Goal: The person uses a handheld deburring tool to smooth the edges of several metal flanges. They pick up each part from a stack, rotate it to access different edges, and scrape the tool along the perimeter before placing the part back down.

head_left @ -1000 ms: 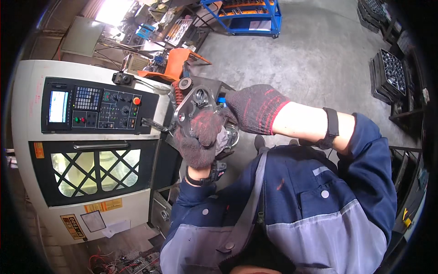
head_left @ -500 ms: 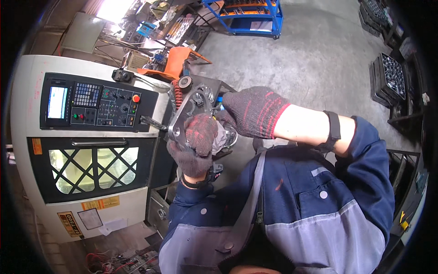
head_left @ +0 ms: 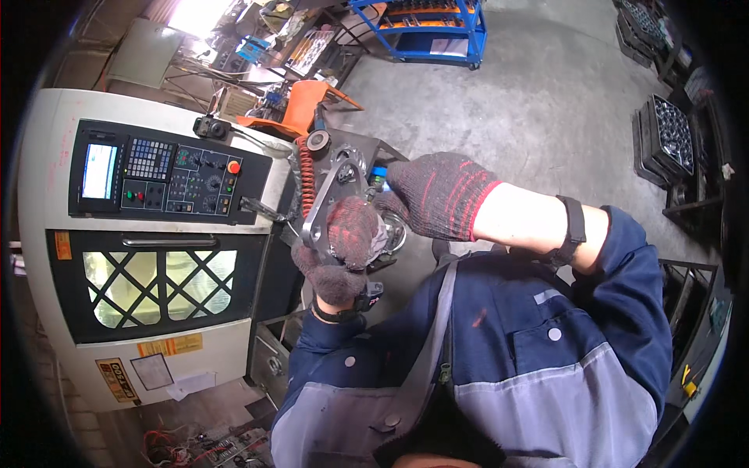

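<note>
My left hand [head_left: 343, 249], in a dark knit glove with red threads, is closed round a grey metal bracket [head_left: 316, 214] with holes in it. The bracket is held tilted above the cart beside the machine. My right hand [head_left: 425, 195], gloved alike, is closed just right of the bracket. Its fingertips point at the bracket's edge, and whatever they pinch is hidden or too small to make out. A blue-capped bottle [head_left: 379, 172] shows by the right fingers. Behind the bracket hang the coils of a red hose [head_left: 306, 175].
At left stands a white machine with a control panel [head_left: 160, 171] and a barred window door [head_left: 160, 285]. An angle grinder [head_left: 317, 139] lies beyond my hands, near an orange chair [head_left: 300, 109]. A blue trolley [head_left: 437, 43] stands far off. Crates of metal parts [head_left: 671, 132] are at right.
The bracket and my left hand have shifted slightly right and tilted, uncovering more of the red hose. My right hand has moved a little to the right; the blue cap shows more.
</note>
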`<state>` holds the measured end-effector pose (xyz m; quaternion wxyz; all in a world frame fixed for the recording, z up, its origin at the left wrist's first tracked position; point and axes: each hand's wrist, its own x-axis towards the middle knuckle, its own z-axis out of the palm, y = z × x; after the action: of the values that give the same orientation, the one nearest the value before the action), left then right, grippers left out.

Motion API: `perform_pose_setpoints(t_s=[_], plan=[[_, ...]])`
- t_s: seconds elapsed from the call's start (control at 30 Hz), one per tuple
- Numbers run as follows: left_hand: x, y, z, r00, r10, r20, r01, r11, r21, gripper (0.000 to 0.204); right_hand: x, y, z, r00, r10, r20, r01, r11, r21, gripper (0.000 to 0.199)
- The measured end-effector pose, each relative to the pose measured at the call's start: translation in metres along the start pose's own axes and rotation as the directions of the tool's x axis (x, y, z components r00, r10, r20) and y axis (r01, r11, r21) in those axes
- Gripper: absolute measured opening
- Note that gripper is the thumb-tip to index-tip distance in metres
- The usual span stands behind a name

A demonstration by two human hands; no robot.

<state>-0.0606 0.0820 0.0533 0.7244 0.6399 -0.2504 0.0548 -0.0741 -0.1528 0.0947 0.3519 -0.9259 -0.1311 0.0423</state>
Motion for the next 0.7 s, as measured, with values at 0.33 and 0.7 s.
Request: perform_pose_setpoints(t_s=[0.33,0.7], plan=[[0.048,0.028,0.029,0.980,0.126,0.152,0.017,0.711,-0.703,0.045,-0.008,0.026,0.002,0.997,0.052,-0.063,-0.011,0.851,0.525,0.046],[0.047,0.019,0.034,0.912,-0.396,0.106,0.259,0.357,-0.897,0.033,-0.003,0.010,-0.002,0.985,0.136,0.111,-0.171,0.616,0.769,0.045]])
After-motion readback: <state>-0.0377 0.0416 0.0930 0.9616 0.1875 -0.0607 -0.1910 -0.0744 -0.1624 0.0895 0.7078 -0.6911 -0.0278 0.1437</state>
